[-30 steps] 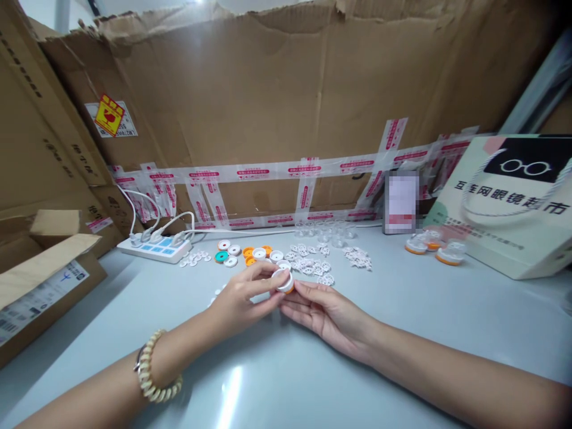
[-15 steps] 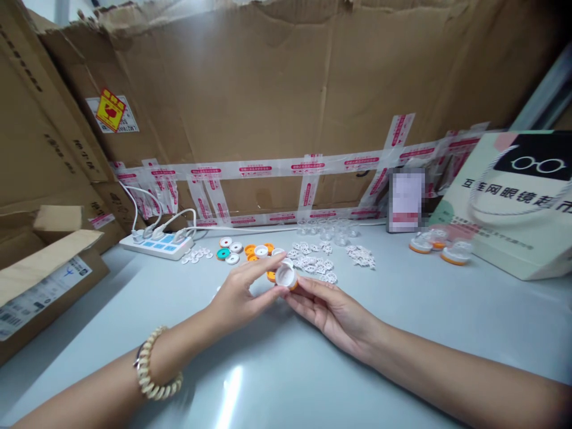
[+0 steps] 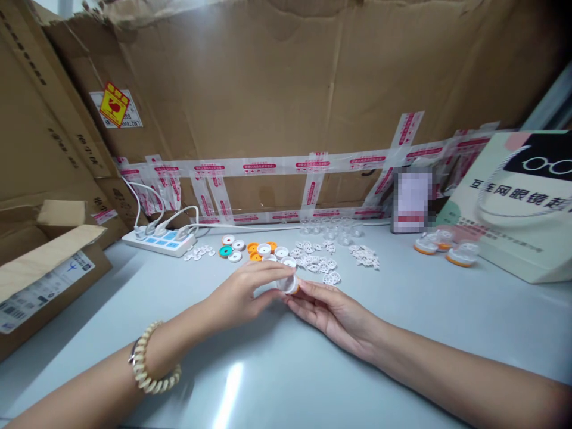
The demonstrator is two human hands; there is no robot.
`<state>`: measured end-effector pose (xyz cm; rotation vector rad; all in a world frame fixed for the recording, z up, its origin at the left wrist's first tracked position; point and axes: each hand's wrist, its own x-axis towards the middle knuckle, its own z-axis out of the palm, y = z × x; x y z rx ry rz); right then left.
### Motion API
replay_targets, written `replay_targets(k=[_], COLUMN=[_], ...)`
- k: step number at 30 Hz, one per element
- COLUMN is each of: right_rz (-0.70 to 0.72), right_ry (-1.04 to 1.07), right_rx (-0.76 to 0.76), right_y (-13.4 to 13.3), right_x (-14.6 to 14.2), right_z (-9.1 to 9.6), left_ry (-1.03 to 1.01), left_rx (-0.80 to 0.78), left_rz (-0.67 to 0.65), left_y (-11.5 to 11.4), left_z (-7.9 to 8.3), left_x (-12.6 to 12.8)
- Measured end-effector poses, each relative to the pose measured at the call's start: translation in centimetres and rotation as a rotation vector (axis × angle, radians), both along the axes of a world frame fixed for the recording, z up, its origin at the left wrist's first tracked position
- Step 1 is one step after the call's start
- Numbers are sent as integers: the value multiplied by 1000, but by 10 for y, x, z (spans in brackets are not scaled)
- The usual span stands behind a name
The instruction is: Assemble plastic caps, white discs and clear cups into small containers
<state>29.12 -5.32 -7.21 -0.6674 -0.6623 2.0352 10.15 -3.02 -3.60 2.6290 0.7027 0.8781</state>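
Both my hands meet over the middle of the pale table (image 3: 402,333). Between them is a small round white cap with an orange rim (image 3: 288,285). My left hand (image 3: 239,292), with a beaded bracelet on its wrist, pinches the cap from above with thumb and forefinger. My right hand (image 3: 328,310) lies palm up beneath and beside it, fingertips touching the cap. Just behind them lie loose orange, white and teal caps (image 3: 250,250) and a scatter of small white plastic pieces (image 3: 319,265).
A white power strip (image 3: 158,241) with plugged cables sits at the back left. Taped cardboard walls (image 3: 286,89) enclose the table. An open carton (image 3: 40,274) stands at the left. A printed paper bag (image 3: 518,202) and several assembled orange-based caps (image 3: 447,247) are at the right.
My left forefinger, stretched out over the cap half a second ago, has curled back down onto it. The hands and cap stay in the same spot; the view shifted slightly.
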Motion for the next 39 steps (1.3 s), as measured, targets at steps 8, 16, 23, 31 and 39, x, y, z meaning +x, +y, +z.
replay_targets(k=[8, 16, 23, 31, 39], right_rz=[99, 131, 105, -365, -317], right_ry=[-130, -438, -871, -1707, -1826], right_rx=[36, 89, 432, 829, 737], right_y=[-3, -1, 14, 85, 106], right_x=[-1, 3, 13, 125, 139], right_z=[5, 12, 11, 28, 1], left_ry=[61, 85, 195, 237, 233], left_rx=[-59, -88, -106, -105, -123], left_rz=[2, 59, 105, 154, 155], left_y=[-3, -7, -10, -9, -9], left_z=[-1, -8, -7, -14, -15], left_x=[1, 4, 7, 6, 7])
